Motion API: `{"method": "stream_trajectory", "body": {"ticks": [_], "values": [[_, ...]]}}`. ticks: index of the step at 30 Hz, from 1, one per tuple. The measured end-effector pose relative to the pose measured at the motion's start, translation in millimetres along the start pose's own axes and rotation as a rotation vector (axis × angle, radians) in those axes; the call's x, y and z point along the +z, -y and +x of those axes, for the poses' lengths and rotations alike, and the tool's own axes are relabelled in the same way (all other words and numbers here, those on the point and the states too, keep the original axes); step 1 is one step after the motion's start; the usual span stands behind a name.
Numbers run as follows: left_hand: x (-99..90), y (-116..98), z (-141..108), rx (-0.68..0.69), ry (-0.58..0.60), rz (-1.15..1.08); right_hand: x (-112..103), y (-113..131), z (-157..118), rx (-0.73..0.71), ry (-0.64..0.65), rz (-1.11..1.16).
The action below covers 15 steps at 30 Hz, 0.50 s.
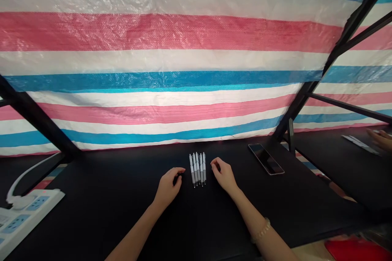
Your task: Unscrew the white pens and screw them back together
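Several white pens (pixel 197 169) lie side by side in a row on the black table (pixel 196 216), their tips pointing toward me. Just left of the row rests my left hand (pixel 169 184), loosely curled, with a gap between thumb and index finger and nothing in it. My right hand (pixel 223 174) sits on the other side of the pens, also loosely bent with thumb and finger apart, holding nothing. Neither hand touches the pens. A beaded bracelet (pixel 261 231) circles my right wrist.
A smartphone (pixel 266 159) lies right of my right hand. At the left edge is a white power strip (pixel 36 208) with a plugged-in cable. Black metal posts (pixel 301 102) and a striped tarp (pixel 171 114) stand behind. Another person's hand (pixel 381 138) is at far right.
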State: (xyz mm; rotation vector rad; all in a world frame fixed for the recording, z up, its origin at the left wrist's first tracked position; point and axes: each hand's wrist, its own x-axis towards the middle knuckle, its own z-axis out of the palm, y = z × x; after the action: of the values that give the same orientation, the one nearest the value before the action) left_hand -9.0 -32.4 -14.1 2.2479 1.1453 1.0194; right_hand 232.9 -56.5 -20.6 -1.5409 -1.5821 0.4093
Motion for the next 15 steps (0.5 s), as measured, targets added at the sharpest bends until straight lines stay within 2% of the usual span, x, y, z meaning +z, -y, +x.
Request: {"method": "stream_trajectory", "body": {"ticks": [8,15], "values": [[-1.4,-2,-2,-0.004,0.029,0.041,6,-1,-1,-0.044,0.045,-0.002],[-1.5,-3,-1,0.017,0.057,0.035,4,10,-4,-0.219,0.139,0.014]]}}
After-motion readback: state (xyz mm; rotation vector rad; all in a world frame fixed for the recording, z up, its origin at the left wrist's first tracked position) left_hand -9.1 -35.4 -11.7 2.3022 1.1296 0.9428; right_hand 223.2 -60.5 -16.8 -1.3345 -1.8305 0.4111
